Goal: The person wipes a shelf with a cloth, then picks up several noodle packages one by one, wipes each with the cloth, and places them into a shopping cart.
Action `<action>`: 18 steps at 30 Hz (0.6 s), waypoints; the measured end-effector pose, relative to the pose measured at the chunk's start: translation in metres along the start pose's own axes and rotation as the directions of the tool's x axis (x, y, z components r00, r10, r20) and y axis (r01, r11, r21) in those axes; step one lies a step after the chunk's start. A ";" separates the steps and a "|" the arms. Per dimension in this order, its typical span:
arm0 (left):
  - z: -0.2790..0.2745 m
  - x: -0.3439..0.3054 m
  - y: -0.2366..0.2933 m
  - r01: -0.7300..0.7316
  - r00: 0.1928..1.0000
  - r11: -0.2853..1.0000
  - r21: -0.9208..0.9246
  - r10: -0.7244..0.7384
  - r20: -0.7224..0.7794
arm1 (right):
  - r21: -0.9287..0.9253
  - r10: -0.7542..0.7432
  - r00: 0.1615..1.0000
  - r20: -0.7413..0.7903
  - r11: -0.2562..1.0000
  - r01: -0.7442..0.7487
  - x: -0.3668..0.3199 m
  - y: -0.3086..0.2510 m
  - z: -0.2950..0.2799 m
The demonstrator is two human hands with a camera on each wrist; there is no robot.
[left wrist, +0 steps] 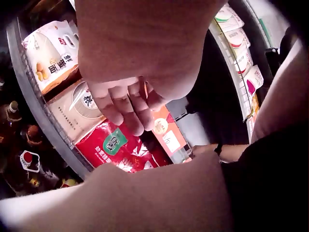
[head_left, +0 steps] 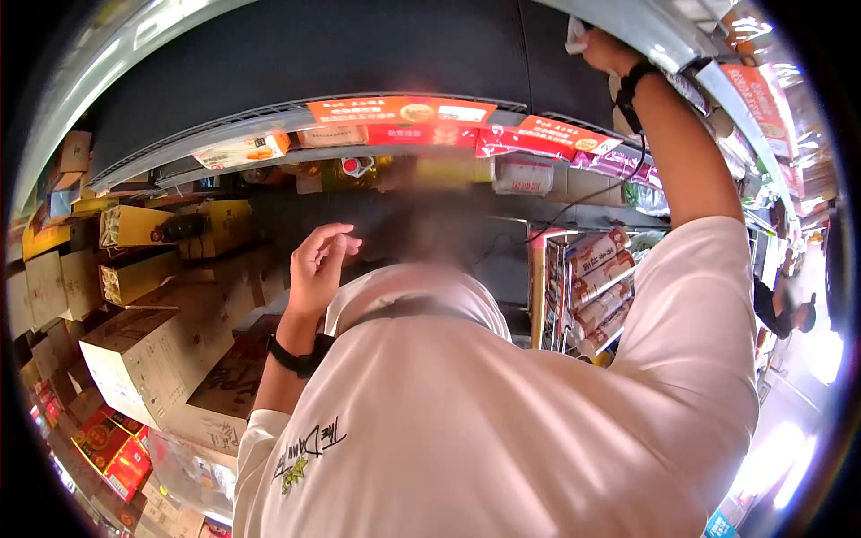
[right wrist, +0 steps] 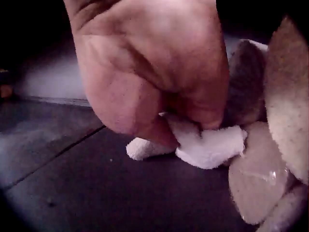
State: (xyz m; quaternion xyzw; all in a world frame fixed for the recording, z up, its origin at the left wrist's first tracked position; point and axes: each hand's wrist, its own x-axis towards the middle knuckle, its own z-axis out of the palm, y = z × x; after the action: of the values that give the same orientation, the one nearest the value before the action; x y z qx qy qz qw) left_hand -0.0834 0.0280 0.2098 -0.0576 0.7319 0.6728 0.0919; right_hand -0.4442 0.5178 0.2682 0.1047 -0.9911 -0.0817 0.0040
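My right hand [head_left: 610, 52] reaches far out over the dark shelf surface [head_left: 359, 54] and holds a crumpled white cloth [right wrist: 212, 147]. In the right wrist view its fingers curl over the cloth, which lies against the dark shelf board, and part of it is hidden beneath them. Several pale, plastic-wrapped packs [right wrist: 256, 179] stand close beside that hand. My left hand [head_left: 318, 260] is raised in front of my body with loosely bent fingers and nothing in it. In the left wrist view it overlaps a red noodle pack [left wrist: 111, 150] on the lower shelf.
Red price strips [head_left: 404, 115] line the shelf's front edge. Below sit packaged noodles [head_left: 242, 151] and a red-capped bottle [head_left: 359, 168]. Cardboard cartons [head_left: 152, 368] are stacked at left. A black cable [head_left: 574, 208] hangs from my right wrist. Another person [head_left: 789, 309] is at far right.
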 end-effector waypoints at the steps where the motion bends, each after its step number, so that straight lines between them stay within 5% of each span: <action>1: -0.007 0.000 0.001 -0.018 1.000 1.000 -0.005 0.018 -0.008 | 0.001 0.007 0.999 0.050 1.000 -0.007 -0.005 0.001 -0.003; 4: -0.033 0.002 -0.003 -0.062 0.996 0.997 -0.052 0.058 -0.062 | 0.089 -0.044 0.934 0.353 0.996 0.013 -0.031 -0.007 -0.023; 6: -0.049 0.003 -0.010 -0.074 0.994 0.992 -0.101 0.065 -0.089 | 0.109 0.167 0.922 0.350 0.970 -0.218 -0.063 -0.039 -0.048; 8: -0.057 0.003 -0.019 -0.063 0.996 0.993 -0.099 0.056 -0.073 | 0.342 0.213 0.806 0.552 0.824 -0.452 -0.080 -0.035 -0.041; 10: -0.061 0.003 -0.029 -0.044 0.997 0.998 -0.054 0.040 -0.058 | 0.559 0.292 0.839 0.459 0.639 -0.528 -0.090 -0.017 -0.016; 12: -0.060 0.001 -0.039 -0.021 0.999 0.994 -0.111 0.016 -0.048 | 0.570 0.397 0.821 0.410 0.592 -0.570 -0.088 -0.005 -0.001; 15: -0.057 0.005 -0.036 -0.007 1.000 0.994 -0.113 0.007 0.004 | 0.449 0.382 0.919 0.094 0.808 -0.382 -0.072 -0.004 0.045; 18: -0.062 0.016 -0.032 -0.019 1.000 0.991 -0.129 0.020 0.007 | 0.519 0.332 0.911 0.246 0.748 -0.413 -0.070 -0.096 -0.018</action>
State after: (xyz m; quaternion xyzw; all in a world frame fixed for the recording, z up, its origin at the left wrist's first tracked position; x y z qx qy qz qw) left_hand -0.0960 -0.0359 0.1805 -0.0534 0.6869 0.7199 0.0843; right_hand -0.3556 0.4371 0.2709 -0.1048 -0.9693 0.2079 -0.0793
